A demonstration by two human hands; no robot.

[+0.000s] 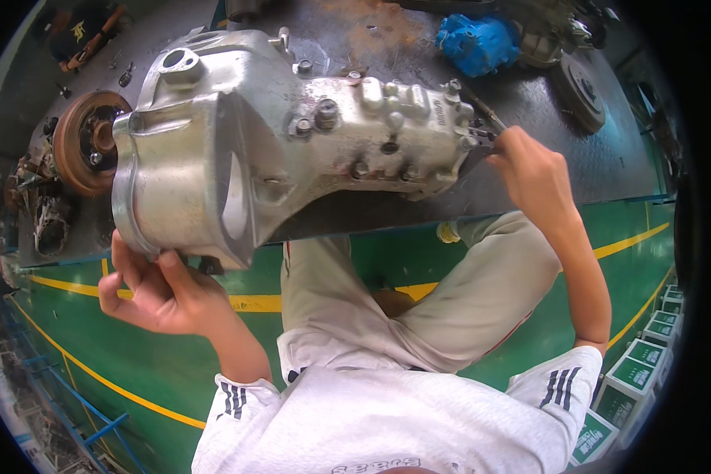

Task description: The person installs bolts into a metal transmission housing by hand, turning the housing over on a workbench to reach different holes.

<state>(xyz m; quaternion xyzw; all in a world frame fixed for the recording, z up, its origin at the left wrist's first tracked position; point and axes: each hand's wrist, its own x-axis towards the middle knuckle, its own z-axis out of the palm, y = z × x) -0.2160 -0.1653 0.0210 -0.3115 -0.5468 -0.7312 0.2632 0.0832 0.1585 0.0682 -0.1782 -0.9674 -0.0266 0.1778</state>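
A large silver gearbox housing (292, 134) lies across the bench in front of me, its wide bell end to the left and its narrow end to the right. At the lower rim of the bell end, my left hand (162, 292) grips the edge between thumb and index finger, the other fingers loosely curled. My right hand (533, 170) is closed beside the narrow end. A thin metal rod (488, 110) sticks out from its fingers toward the housing's far corner; the rest of it is hidden by the hand. Bolts stud the housing's upper face.
Left of the housing are a rusty brake drum (91, 142) and dark metal parts (51, 221). A blue casting (478, 43) and a dark round disc (581, 95) lie at the far right. Another person (83, 35) is across the bench. Boxes (628, 379) line the floor at right.
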